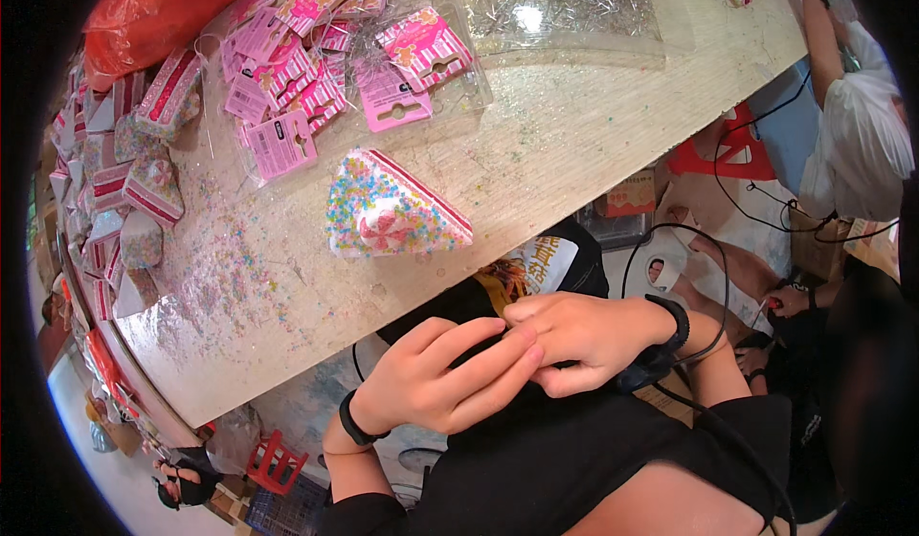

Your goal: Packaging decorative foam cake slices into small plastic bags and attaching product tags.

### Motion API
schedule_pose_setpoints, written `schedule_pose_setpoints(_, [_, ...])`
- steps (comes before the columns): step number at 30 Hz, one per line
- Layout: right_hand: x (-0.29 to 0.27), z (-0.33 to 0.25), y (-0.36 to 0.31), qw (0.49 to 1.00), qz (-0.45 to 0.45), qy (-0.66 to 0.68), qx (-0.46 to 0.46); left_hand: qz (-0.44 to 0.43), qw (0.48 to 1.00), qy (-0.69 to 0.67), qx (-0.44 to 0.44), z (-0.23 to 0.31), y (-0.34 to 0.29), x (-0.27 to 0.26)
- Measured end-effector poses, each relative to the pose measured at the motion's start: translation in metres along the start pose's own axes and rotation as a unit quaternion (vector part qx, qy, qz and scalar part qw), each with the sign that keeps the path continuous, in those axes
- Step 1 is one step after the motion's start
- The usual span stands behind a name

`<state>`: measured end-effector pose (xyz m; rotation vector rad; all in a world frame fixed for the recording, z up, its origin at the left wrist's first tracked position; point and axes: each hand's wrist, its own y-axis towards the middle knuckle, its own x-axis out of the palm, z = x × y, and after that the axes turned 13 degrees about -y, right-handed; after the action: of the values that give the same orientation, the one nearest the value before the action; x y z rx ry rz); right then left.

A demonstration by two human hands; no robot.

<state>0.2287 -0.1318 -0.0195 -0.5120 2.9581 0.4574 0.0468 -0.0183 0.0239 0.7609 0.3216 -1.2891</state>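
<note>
Both hands meet in front of my body, just off the table's near edge. My left hand (450, 375) has its fingers bent and brought over the fingertips of my right hand; its thumb is hidden. My right hand (579, 340) is curled, palm down, with the fingers drawn in. Whatever may be pinched between them is hidden or too small to make out. Nearest on the table lies a triangular cake-slice ornament (397, 212), white with pink layers, coated in coloured sprinkles and topped with a pink-and-white swirl.
Pink striped header cards (287, 134) fill a clear tray. Another clear tray holds metal pins (565, 0). Similar cake slices (124, 182) are heaped at left beside a red bag (163, 19). Loose beads (230, 278) litter the table (536, 163). Another person's arm (821, 43) is at far right.
</note>
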Motion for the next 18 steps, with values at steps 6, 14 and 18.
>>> schedule_pose_setpoints(6, [0.004,-0.003,-0.007,0.998,-0.012,0.048,0.040,-0.049,0.995,0.065,0.063,-0.007,0.001,-0.007])
schedule_pose_setpoints(14, [0.004,-0.012,-0.015,0.996,0.021,-0.051,0.063,-0.049,0.993,0.056,0.093,-0.004,-0.008,0.008])
schedule_pose_setpoints(18, [0.005,-0.018,-0.020,0.977,0.081,-0.177,0.089,-0.013,0.996,0.040,0.083,-0.002,-0.012,0.018])
